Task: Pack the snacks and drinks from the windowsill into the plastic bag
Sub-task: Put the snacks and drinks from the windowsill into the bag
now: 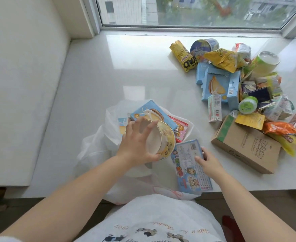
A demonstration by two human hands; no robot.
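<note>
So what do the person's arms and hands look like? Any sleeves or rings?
Both forearms are bare up to the frame edge, with no sleeves showing. The left hand and right hand wear no gloves, and no rings or watch can be seen. A white printed top covers the body.

Beyond the window (196,11) stand buildings (126,9) and green trees (187,13); a white wall (21,67) flanks the left.

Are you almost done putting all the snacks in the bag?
Not yet. A blue box and a pink packet already sit in the plastic bag. The left hand holds a round tub, the right hand a flat box. A big snack pile waits on the windowsill.
</note>
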